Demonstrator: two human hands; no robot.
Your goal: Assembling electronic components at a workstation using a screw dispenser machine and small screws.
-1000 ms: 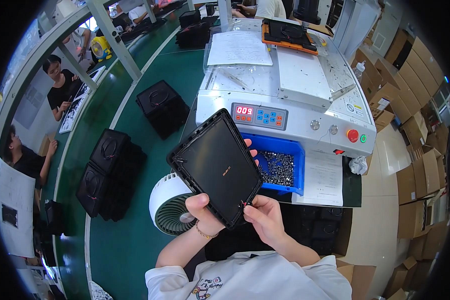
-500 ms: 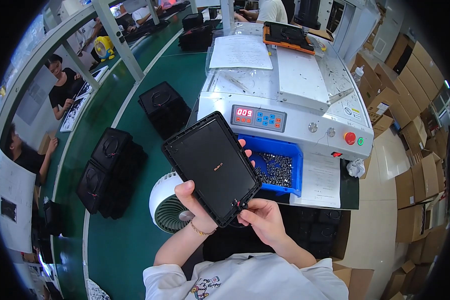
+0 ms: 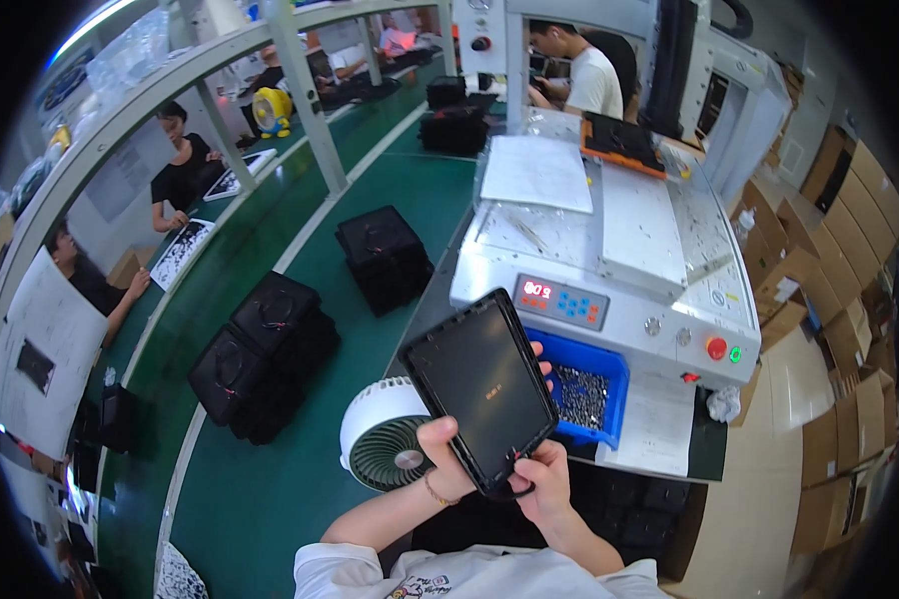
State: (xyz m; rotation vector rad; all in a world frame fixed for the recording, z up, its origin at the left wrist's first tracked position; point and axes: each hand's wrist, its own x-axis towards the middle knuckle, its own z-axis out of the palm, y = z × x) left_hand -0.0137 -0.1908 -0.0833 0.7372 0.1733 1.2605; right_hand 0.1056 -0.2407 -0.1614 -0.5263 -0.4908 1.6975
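A black rectangular plastic housing point(image 3: 481, 379) with a raised rim and a small orange mark is tilted in front of me. My left hand point(image 3: 449, 467) grips it, thumb on its left edge and fingertips showing past its right edge. At the lower right corner, my right hand point(image 3: 546, 485) is closed in a pinch on a thin black cable point(image 3: 516, 489), with a bit of red beside the fingertips. The cable's far end is hidden. Behind the housing, a blue bin point(image 3: 617, 391) holds many small metal parts.
Stacked black housings point(image 3: 260, 349) and another stack point(image 3: 385, 258) stand on the green bench point(image 3: 300, 489). A white fan point(image 3: 380, 429) sits left of my hands. A white machine point(image 3: 629, 299) with a red button stands ahead. Cardboard boxes point(image 3: 864, 419) line the right; other people work beyond.
My view has turned upward and left, so the bench and machine sit lower and farther right. Both hands keep the housing, which is slightly more upright.
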